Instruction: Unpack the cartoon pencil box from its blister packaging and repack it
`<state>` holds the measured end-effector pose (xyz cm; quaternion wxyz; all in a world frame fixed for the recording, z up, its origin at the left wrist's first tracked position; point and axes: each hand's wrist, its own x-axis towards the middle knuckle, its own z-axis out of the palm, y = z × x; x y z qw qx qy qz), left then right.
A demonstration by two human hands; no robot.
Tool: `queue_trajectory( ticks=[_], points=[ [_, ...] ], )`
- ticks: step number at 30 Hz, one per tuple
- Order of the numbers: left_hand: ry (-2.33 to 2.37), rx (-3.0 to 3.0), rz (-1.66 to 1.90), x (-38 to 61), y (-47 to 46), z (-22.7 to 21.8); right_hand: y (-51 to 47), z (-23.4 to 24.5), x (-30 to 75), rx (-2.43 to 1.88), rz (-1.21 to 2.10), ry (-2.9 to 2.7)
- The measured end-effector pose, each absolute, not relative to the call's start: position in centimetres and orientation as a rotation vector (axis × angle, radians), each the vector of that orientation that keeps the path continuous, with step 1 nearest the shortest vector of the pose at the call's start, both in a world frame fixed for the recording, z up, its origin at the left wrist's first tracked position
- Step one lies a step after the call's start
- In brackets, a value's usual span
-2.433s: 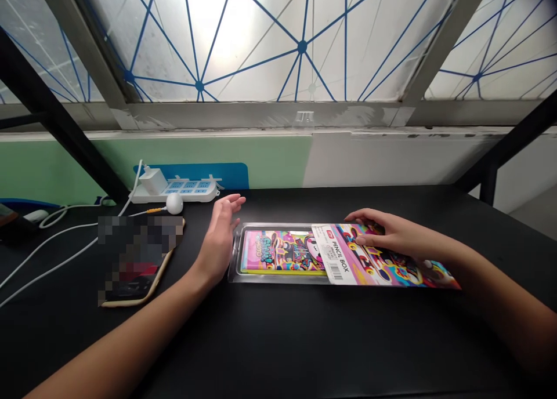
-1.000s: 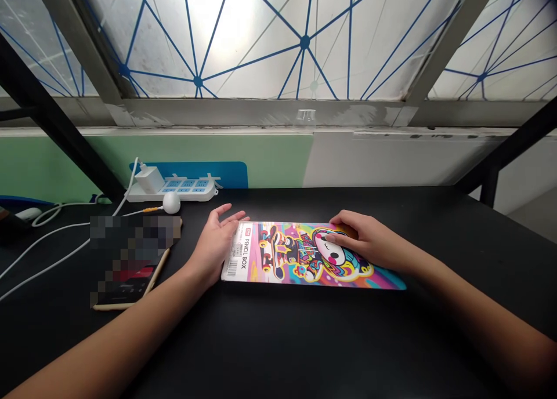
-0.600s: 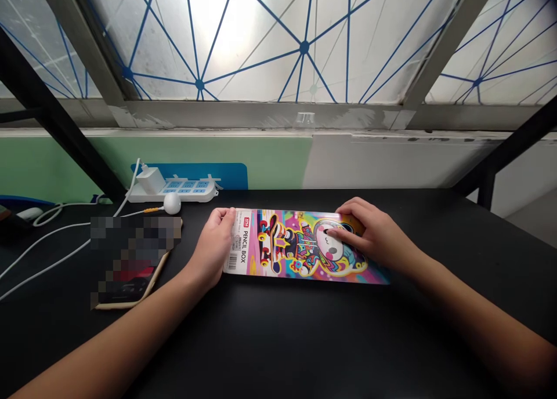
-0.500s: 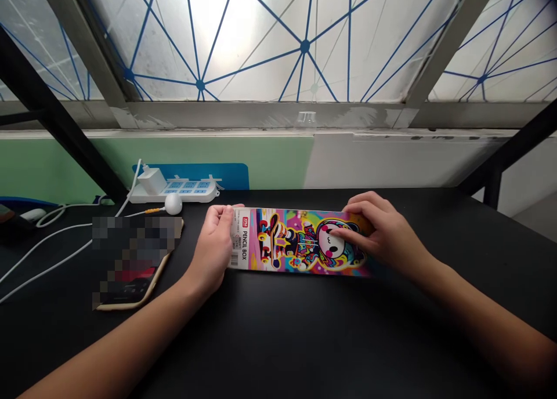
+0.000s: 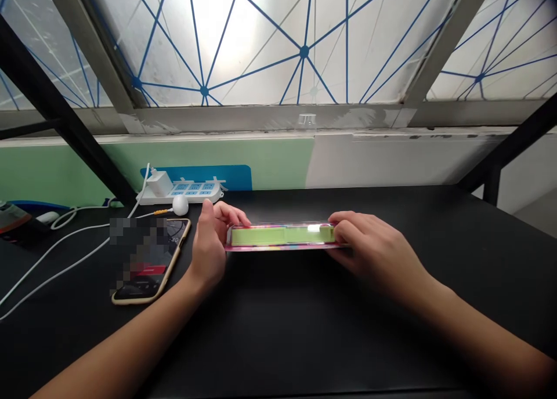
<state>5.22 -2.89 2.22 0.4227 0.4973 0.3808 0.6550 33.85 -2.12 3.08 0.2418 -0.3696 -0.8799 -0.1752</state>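
Note:
A packaged pencil box (image 5: 282, 235) is tipped up on its long edge above the black table (image 5: 304, 329), so I see its pale green side and a thin pink card edge below. My left hand (image 5: 210, 242) grips its left end with fingers curled over the top. My right hand (image 5: 374, 251) holds the right end, fingers wrapped round it. The colourful printed face is turned away from me.
A phone (image 5: 150, 260) lies left of my left hand with a white cable (image 5: 56, 254) running off to the left. A white power strip (image 5: 187, 189) with a plugged charger sits at the table's back edge. A small white ball (image 5: 180, 205) rests before it.
The printed card slid left over the box, then both hands took hold of the ends and tipped the whole package from lying flat up onto its edge.

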Motion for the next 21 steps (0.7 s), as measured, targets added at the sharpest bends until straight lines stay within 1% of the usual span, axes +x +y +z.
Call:
queue_trajectory(
  ticks=[2, 4, 8, 10, 12, 15, 18, 21],
  points=[
    [1.017, 1.455, 1.576, 5.1, -3.0, 2.1, -1.9, 2.6, 33.6, -0.976, -0.491, -2.458],
    [1.1, 1.777, 1.42, 5.0, -3.1, 2.0, -1.5, 2.0, 33.4, -0.947, -0.463, -2.487],
    [1.174, 2.552, 0.942, 5.3, -3.2, 2.0, -1.0, 1.4, 33.2, -0.927, -0.388, -2.631],
    [1.31, 2.751, 0.7, 5.5, -3.3, 1.9, -1.2, 1.4, 33.1, -0.936, -0.35, -2.694],
    [1.467, 2.781, 0.525, 5.5, -3.1, 1.7, -1.5, 1.8, 33.0, -0.945, -0.278, -2.73],
    [1.564, 2.733, 0.402, 5.1, -2.5, 1.5, -1.7, 2.4, 33.2, -0.963, -0.102, -2.751],
    [1.556, 2.663, 0.356, 4.7, -2.1, 1.4, -1.2, 2.5, 34.1, -1.01, 0.071, -2.725],
    [1.513, 2.632, 0.388, 4.6, -2.1, 1.4, -0.1, 2.1, 35.9, -1.108, 0.17, -2.696]
  ],
)
